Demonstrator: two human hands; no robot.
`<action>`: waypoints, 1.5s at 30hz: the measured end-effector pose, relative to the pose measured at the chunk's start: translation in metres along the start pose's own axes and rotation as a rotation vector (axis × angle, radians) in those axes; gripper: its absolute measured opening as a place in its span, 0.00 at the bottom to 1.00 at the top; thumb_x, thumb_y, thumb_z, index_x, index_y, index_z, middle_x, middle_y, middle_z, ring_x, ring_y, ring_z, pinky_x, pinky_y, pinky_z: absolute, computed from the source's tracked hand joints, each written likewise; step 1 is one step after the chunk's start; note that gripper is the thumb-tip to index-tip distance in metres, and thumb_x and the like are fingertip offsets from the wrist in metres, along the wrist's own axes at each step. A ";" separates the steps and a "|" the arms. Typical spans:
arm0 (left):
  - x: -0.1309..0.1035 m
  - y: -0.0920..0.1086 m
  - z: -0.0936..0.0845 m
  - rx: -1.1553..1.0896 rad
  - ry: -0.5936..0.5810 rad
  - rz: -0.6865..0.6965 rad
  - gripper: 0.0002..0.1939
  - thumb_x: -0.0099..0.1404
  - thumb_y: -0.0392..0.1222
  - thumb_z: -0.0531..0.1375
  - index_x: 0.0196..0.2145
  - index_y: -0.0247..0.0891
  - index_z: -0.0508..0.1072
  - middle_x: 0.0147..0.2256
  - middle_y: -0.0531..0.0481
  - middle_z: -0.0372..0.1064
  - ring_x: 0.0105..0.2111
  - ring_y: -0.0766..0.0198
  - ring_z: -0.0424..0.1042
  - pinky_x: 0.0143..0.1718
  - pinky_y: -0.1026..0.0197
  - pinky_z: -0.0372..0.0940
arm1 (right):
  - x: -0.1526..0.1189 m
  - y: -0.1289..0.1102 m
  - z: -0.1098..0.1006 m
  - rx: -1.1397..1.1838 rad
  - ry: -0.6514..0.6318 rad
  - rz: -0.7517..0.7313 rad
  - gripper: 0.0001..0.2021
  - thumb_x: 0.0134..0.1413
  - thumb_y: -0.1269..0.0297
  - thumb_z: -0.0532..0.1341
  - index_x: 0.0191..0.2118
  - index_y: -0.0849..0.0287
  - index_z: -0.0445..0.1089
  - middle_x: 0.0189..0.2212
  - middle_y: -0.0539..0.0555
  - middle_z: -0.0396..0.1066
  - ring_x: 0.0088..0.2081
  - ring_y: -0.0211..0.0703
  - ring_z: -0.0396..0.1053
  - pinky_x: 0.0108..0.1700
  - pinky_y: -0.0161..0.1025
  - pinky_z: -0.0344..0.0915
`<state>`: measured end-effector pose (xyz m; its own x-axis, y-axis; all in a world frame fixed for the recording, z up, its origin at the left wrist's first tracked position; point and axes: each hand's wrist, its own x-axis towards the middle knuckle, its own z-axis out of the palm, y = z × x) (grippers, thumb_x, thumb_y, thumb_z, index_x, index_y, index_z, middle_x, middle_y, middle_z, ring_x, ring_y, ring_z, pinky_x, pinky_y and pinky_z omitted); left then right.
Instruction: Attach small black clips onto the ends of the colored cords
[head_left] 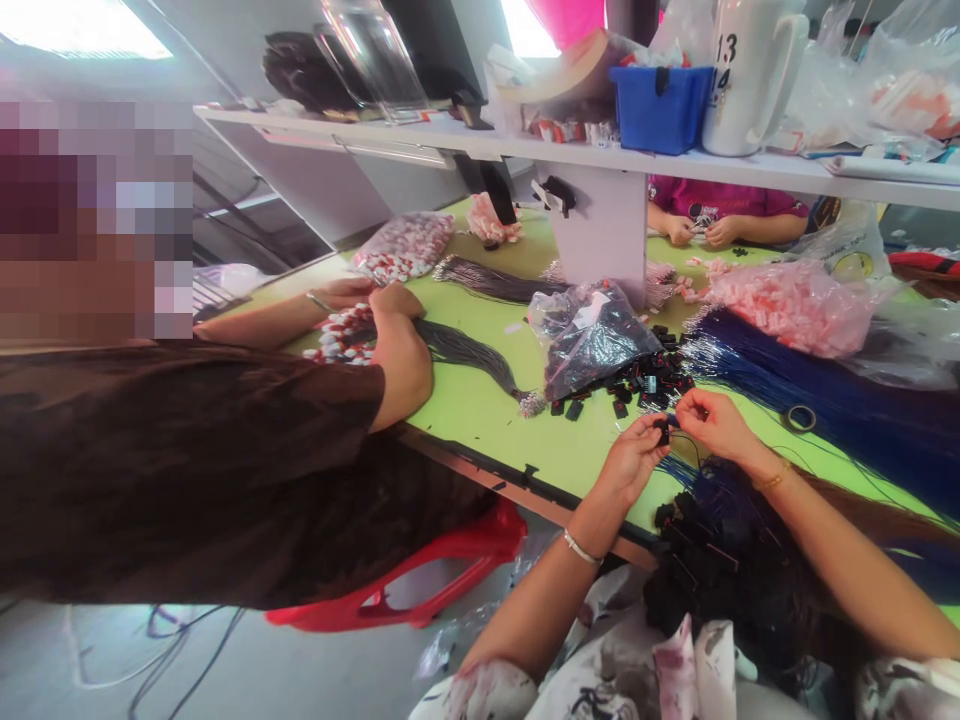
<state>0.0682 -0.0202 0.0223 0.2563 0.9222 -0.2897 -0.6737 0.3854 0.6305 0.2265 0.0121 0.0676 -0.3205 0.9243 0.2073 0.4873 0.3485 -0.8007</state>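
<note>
Between the fingers of my left hand [634, 460] is a small black connector housing [661, 430]. My right hand [712, 420] is closed just beside it, its fingertips pinching a thin dark wire [674, 421] close to the housing. Loose black connector housings [649, 378] lie in a pile just beyond my hands, spilling from a clear plastic bag [592, 335]. Below my wrists sits a heap of black connectors with wires [712, 550] at the table edge. To the right stretches a long bundle of blue wires [817, 385] with bare metal tips.
A co-worker in a dark sleeve [187, 470] handles wires and red-white connectors [349, 335] at left. Across the table another person's hands [701, 230] work. A shelf [495, 140] holds a blue bin [661, 110] and a white mug [750, 80]. Pink connectors [795, 300] and a tape ring [799, 418] lie right.
</note>
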 end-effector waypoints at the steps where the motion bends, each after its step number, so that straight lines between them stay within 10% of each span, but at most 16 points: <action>1: 0.000 0.000 0.000 -0.011 0.000 -0.006 0.11 0.53 0.31 0.63 0.36 0.34 0.74 0.33 0.48 0.70 0.30 0.69 0.68 0.33 0.67 0.64 | -0.004 0.000 0.002 -0.018 -0.002 -0.003 0.04 0.47 0.68 0.56 0.25 0.60 0.65 0.20 0.46 0.63 0.23 0.33 0.57 0.25 0.30 0.54; 21: -0.001 -0.005 -0.003 0.045 0.001 -0.008 0.11 0.52 0.33 0.65 0.36 0.33 0.74 0.31 0.48 0.70 0.30 0.69 0.69 0.33 0.67 0.64 | -0.020 0.002 0.015 -0.468 -0.041 -0.224 0.04 0.51 0.69 0.55 0.28 0.59 0.65 0.26 0.54 0.67 0.30 0.41 0.62 0.34 0.36 0.55; 37: -0.021 -0.003 0.016 0.387 0.108 0.152 0.12 0.52 0.39 0.64 0.36 0.35 0.74 0.31 0.47 0.70 0.30 0.65 0.67 0.34 0.62 0.62 | -0.016 0.001 -0.005 -0.120 -0.147 -0.075 0.08 0.54 0.66 0.54 0.28 0.60 0.67 0.24 0.50 0.67 0.27 0.36 0.61 0.30 0.32 0.56; 40: -0.049 -0.006 0.043 0.699 -0.052 0.460 0.12 0.60 0.39 0.58 0.43 0.40 0.73 0.40 0.44 0.70 0.42 0.58 0.67 0.45 0.57 0.62 | -0.005 -0.002 -0.022 -0.023 -0.131 0.052 0.11 0.55 0.62 0.53 0.27 0.60 0.68 0.23 0.49 0.66 0.26 0.35 0.61 0.28 0.31 0.56; 45: -0.077 -0.035 0.077 1.267 -0.720 0.516 0.12 0.61 0.37 0.55 0.42 0.38 0.74 0.39 0.41 0.70 0.41 0.56 0.68 0.46 0.55 0.62 | 0.002 -0.005 -0.004 -0.193 -0.374 0.078 0.05 0.47 0.66 0.59 0.24 0.59 0.69 0.20 0.48 0.67 0.22 0.35 0.60 0.25 0.31 0.53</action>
<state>0.1255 -0.1025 0.0777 0.7079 0.6366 0.3059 0.1225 -0.5372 0.8345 0.2271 0.0128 0.0745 -0.5315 0.8416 -0.0962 0.6536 0.3353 -0.6786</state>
